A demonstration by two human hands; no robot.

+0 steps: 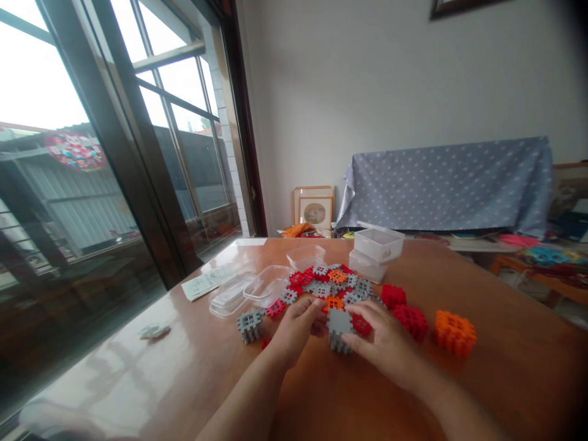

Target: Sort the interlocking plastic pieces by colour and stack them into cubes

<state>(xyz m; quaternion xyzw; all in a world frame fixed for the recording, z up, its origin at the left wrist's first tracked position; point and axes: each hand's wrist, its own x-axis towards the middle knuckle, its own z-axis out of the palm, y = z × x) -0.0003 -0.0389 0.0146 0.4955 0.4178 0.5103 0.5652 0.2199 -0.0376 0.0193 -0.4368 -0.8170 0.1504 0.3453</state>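
Observation:
A stack of grey notched plastic building tiles [340,323] stands on the table, its top tile solid. My right hand [386,340] grips the stack's right side between thumb and fingers. Just left of it, my left hand [296,327] is closed in a pinch; what it holds, if anything, is hidden. Behind both hands lies a loose heap of grey, red and orange tiles [322,288]. A shorter grey tile stack [250,326] sits left of my left hand. To the right are red tile stacks [410,322] and an orange tile stack [456,332].
Clear plastic containers [267,285] and a paper sheet [207,282] lie at the left of the brown table [505,343]. White translucent boxes [379,244] are piled at the back. A crumpled wrapper [155,331] is near the left edge, beside the window.

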